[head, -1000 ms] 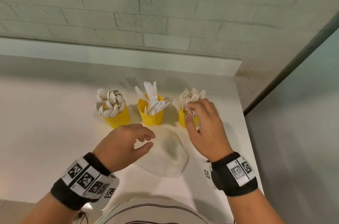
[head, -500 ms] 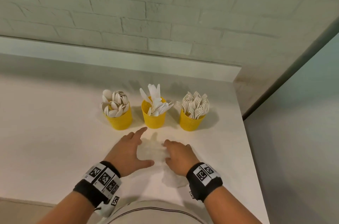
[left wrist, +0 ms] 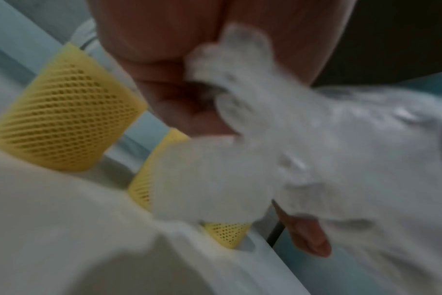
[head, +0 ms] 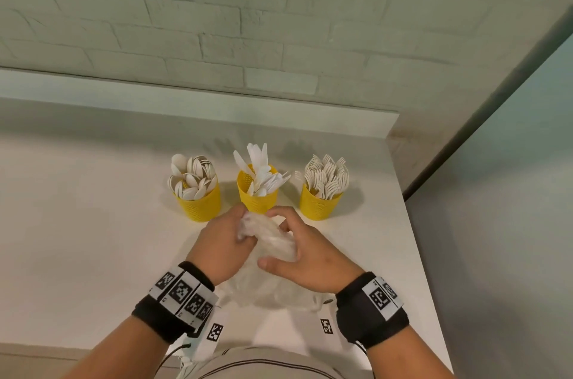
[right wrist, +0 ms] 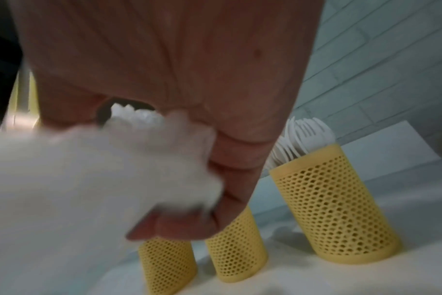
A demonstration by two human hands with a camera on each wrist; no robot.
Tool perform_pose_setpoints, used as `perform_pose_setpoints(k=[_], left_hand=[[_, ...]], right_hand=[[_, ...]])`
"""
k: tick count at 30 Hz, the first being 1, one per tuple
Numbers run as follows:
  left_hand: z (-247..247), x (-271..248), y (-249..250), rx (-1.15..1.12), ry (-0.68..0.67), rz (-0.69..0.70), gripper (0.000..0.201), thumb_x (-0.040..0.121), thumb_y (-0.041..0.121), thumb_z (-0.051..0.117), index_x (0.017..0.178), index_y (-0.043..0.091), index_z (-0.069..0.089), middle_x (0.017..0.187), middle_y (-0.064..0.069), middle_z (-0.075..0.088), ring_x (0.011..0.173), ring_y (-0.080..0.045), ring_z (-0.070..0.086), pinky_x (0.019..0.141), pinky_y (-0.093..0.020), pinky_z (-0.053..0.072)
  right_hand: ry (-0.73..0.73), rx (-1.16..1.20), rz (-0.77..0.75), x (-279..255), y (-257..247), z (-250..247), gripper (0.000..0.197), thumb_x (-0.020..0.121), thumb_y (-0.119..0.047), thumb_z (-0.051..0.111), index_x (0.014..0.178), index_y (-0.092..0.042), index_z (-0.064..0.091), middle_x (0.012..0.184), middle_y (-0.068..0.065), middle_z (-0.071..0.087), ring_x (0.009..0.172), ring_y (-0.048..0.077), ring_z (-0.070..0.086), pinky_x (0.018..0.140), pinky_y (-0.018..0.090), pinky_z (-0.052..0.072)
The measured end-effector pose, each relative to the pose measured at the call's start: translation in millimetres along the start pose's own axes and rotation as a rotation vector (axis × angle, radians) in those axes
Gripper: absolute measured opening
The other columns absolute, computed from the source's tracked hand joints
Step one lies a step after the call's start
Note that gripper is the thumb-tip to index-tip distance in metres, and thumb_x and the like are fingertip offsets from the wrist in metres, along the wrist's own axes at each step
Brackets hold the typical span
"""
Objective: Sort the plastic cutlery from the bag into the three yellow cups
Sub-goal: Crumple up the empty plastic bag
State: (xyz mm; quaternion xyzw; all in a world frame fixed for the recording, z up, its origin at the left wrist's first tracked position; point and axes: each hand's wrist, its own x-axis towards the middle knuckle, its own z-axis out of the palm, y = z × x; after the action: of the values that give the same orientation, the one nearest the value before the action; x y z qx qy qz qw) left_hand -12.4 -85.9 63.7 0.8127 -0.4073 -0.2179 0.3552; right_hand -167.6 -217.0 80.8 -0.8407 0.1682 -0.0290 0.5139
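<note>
Three yellow mesh cups upright in a row at 12 o'clock: spoon cup point(head: 199, 201), knife cup point(head: 258, 195), fork cup point(head: 321, 202). Clear bag point(head: 269, 260) crumpled at 6 o'clock, partly lifted.

No readable words, brands or nos. anywhere. Only signs: b/w square code markers, no legible chars, on the black wristbands, lower left point(head: 183, 293) and lower right point(head: 383, 296) of the head view, plus two small loose tags at bottom centre point(head: 214, 332) point(head: 326, 326).
</note>
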Motion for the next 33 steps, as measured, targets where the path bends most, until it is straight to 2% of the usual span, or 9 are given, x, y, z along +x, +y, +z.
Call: perform_pose_setpoints(k=[3,7,10,14,18,21,24,26,33], left_hand=[[-3.4,-3.9,21.7,-0.201,0.002,0.057,0.020,0.086,0.009,0.067,0.086,0.020,0.049,0.075,-0.005,0.063,0.056,-0.022,0.068,0.045,-0.046,0.057],[-15.1,-10.7,45.3,-0.307,-0.053,0.237,0.025,0.079,0.051,0.068,0.085,0.028,0.060,0.116,0.004,0.056,0.109,-0.012,0.059,0.089,-0.030,0.054],[-19.8,-8.5,52.7,-0.358,-0.079,0.229,0.023,0.080,0.055,0.070,0.082,0.032,0.069,0.138,0.011,0.045,0.132,-0.010,0.045,0.104,-0.029,0.045],[-19.5,-3.9,57.0,-0.454,-0.148,0.224,0.025,0.080,0.039,0.081,0.097,0.024,0.070,0.104,-0.005,0.065,0.098,-0.032,0.065,0.080,-0.058,0.058],[-24.9,-3.6,59.7,-0.529,-0.007,0.189,0.040,0.074,0.023,0.084,0.107,0.019,0.062,0.093,-0.012,0.066,0.080,-0.039,0.067,0.070,-0.063,0.057],[-29.3,-2.1,62.3,-0.626,-0.002,0.113,0.063,0.067,0.025,0.087,0.123,0.028,0.058,0.100,-0.017,0.070,0.088,-0.040,0.071,0.080,-0.060,0.059],[-34.3,-1.2,65.3,-0.713,-0.102,0.098,0.066,0.070,0.006,0.086,0.129,0.023,0.061,0.111,-0.011,0.073,0.102,-0.028,0.071,0.091,-0.040,0.059],[-35.3,-1.8,72.3,-0.651,-0.211,0.117,0.059,0.074,-0.005,0.084,0.126,0.018,0.066,0.113,-0.006,0.074,0.105,-0.022,0.071,0.093,-0.032,0.058],[-28.9,7.5,78.5,-0.155,-0.153,0.296,0.024,0.076,0.019,0.087,0.092,0.028,0.072,0.093,0.014,0.062,0.086,-0.004,0.062,0.074,-0.017,0.050]], right_hand=[[0.171,0.059,-0.080,4.9,3.7,1.8,0.024,0.090,-0.015,0.070,0.096,-0.026,0.050,0.076,-0.013,0.057,0.066,0.006,0.048,0.061,0.027,0.039],[0.499,0.230,-0.100,9.6,3.1,-10.4,0.027,0.079,0.004,0.055,0.071,-0.019,0.044,0.066,-0.012,0.045,0.063,0.007,0.040,0.058,0.028,0.034],[0.560,0.360,-0.147,10.7,-10.1,-16.5,0.025,0.076,0.009,0.055,0.071,-0.012,0.042,0.070,0.002,0.044,0.068,0.013,0.039,0.060,0.031,0.032],[0.457,0.557,-0.187,8.6,-27.0,-20.5,0.026,0.074,0.003,0.063,0.080,-0.020,0.052,0.080,0.001,0.049,0.076,0.016,0.044,0.066,0.033,0.038],[0.245,0.635,-0.203,-4.7,-28.0,-19.9,0.057,0.078,-0.012,0.074,0.130,-0.019,0.050,0.123,0.006,0.058,0.110,0.018,0.059,0.091,0.043,0.052],[0.097,0.575,-0.099,-10.5,-28.2,-13.8,0.064,0.096,0.000,0.062,0.148,-0.025,0.032,0.111,0.012,0.061,0.076,0.022,0.063,0.058,0.042,0.053],[0.148,0.545,0.116,-11.8,-27.7,-12.0,0.018,0.107,-0.004,0.039,0.107,-0.012,0.055,0.072,0.011,0.048,0.043,0.014,0.033,0.045,0.021,0.027],[0.186,0.449,0.239,-13.9,-25.7,-11.3,0.030,0.105,0.001,0.033,0.082,-0.007,0.051,0.069,0.015,0.046,0.038,0.009,0.032,0.046,0.020,0.023],[0.029,0.493,0.324,-17.4,-29.4,-15.4,0.019,0.088,-0.013,0.042,0.069,-0.015,0.046,0.053,-0.003,0.032,0.042,0.010,0.022,0.047,0.017,0.017]])
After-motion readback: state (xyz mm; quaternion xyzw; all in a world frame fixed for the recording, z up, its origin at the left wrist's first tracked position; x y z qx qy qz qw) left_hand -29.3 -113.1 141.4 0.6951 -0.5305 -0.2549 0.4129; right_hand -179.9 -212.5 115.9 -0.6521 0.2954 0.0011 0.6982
